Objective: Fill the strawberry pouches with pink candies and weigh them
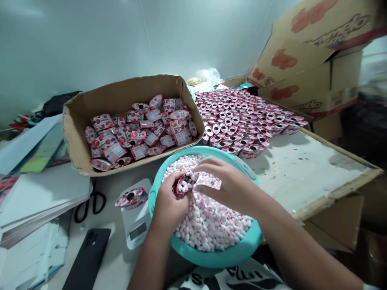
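Note:
My left hand (pixel 173 205) is closed around a small red-and-white candy box (pixel 179 189), tilted with its opening showing. White candies (pixel 184 186) sit inside that opening. At the box's mouth is my right hand (pixel 225 181), its curved fingers and thumb apart; whether a few candies lie against the fingertips is hard to see. Both hands are over a turquoise basin (pixel 211 259) heaped with pale pink and white candies (pixel 211 225). Left of the basin, one more candy box (pixel 132 197) lies on a white kitchen scale (pixel 137 225).
A cardboard carton (pixel 72 133) behind holds many printed candy boxes (pixel 139 133). Rows of opened boxes (pixel 238 117) stand at the back right, beside large cartons (pixel 314 76). Scissors (pixel 90 203), a dark phone (pixel 87 257) and stacked papers (pixel 45 193) lie at left.

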{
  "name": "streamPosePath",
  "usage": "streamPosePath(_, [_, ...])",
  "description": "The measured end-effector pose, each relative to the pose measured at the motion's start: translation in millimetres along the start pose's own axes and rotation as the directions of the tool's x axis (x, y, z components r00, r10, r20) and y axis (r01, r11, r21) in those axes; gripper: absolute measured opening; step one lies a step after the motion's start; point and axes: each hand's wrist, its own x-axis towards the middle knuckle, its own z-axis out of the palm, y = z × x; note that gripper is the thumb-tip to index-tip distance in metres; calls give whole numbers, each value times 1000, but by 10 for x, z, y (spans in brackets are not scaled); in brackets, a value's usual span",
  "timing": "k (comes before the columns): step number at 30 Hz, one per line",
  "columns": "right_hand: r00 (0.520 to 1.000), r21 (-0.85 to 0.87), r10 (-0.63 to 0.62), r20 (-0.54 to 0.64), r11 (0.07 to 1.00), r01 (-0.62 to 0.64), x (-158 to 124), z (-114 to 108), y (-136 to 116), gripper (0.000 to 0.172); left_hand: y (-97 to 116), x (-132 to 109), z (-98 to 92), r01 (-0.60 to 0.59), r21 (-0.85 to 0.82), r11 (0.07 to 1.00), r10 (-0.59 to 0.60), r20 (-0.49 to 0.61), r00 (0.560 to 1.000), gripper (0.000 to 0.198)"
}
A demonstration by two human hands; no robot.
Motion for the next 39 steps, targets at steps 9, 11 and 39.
streamPosePath(9, [969, -9, -244, -32, 970, 244, -100, 162, 188, 19, -58, -61, -18, 1, 91, 996, -1, 0, 1000, 40])
streamPosePath(11, [963, 34, -250, -99, 966, 255, -102, 139, 227, 15, -37, -63, -13, -6, 121, 993, 6, -3, 1000, 41])
streamPosePath(39, [957, -26, -15, -291, 1000, 8, -143, 201, 263, 34, 32, 17, 29, -162, 179, 970, 150, 83, 985, 40])
